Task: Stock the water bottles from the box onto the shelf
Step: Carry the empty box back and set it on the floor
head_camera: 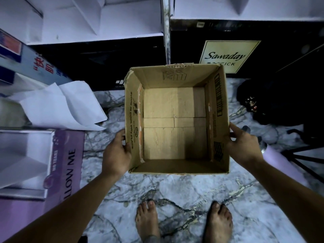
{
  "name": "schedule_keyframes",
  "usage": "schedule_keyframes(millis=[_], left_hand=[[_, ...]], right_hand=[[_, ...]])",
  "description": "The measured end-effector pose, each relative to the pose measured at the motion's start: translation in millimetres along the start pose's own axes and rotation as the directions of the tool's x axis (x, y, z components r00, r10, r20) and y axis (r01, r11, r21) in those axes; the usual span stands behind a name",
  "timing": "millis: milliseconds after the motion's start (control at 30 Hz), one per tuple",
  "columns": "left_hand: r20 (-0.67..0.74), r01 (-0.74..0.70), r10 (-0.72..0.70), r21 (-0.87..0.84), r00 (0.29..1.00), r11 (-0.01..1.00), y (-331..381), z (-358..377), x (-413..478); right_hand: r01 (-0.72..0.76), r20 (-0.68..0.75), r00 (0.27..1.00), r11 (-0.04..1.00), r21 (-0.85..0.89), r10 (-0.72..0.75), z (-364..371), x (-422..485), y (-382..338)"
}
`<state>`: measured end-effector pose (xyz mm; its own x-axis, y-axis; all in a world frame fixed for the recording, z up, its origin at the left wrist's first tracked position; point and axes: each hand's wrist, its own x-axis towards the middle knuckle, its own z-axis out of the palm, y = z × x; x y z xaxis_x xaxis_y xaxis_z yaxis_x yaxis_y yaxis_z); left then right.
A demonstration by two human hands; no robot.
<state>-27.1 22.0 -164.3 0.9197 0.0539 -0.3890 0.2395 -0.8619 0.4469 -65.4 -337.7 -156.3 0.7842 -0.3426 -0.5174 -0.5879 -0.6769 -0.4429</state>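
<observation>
Cream label point(228, 56): "Sawaday". On box point(133, 120) wall: "STORE IN COOL DRY PLACE". On purple carton point(70, 165): "LLOW ME", cut off.

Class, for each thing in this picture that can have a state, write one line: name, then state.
Brown cardboard box: top open, nothing inside.
Left hand: grips the box's left wall.
Right hand: grips the box's right wall.
White shelf: no bottles on the visible part.
Lilac bottle with silver cap: lying on its side.
White paper sheets: creased, loose.
</observation>
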Motion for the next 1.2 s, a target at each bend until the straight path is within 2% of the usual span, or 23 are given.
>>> schedule_keyframes(millis=[167, 367, 467, 567, 767, 900, 1000, 1133, 1200], left_hand=[[-0.002, -0.017, 0.017, -0.021, 1.0, 1.0, 8, -7, 18], [0.001, 0.033, -0.033, -0.013, 0.999, 0.999, 10, -9, 33], [0.01, 0.042, -0.042, 0.019, 0.999, 0.999, 9, -9, 35], [0.02, 0.031, -0.032, 0.03, 0.999, 0.999, 10, -9, 33], [0.036, -0.034, 0.035, -0.011, 0.999, 0.999, 7, -14, 23], [0.087, 0.054, -0.048, -0.064, 0.995, 0.996, 7, -18, 9], [0.183, 0.033, -0.018, -0.079, 0.983, 0.996, 4, -18, -2], [0.14, 0.043, -0.029, -0.096, 0.99, 0.994, 5, -18, -1], [0.132, 0.04, -0.029, -0.08, 0.991, 0.996, 3, -17, -1]], right_hand=[[-0.01, 0.022, 1.0, 0.995, -0.095, 0.012, -1, 7, -2], [0.037, -0.106, 0.993, 0.992, -0.12, -0.05, -6, 25, -11], [0.073, -0.103, 0.989, 0.965, -0.253, -0.102, -1, 37, -7], [0.042, -0.091, 0.993, 0.95, -0.309, -0.073, 3, 38, -3], [0.004, -0.037, 0.999, 0.994, -0.109, -0.008, -12, 16, -21], [-0.038, -0.014, 0.999, 0.985, -0.167, 0.036, -10, -3, -18], [0.018, 0.013, 1.0, 0.959, -0.282, -0.015, -11, -14, -19], [0.102, -0.007, 0.994, 0.955, -0.278, -0.109, -10, -22, -24], [0.038, 0.003, 0.999, 0.982, -0.186, -0.038, -8, -22, -21]])
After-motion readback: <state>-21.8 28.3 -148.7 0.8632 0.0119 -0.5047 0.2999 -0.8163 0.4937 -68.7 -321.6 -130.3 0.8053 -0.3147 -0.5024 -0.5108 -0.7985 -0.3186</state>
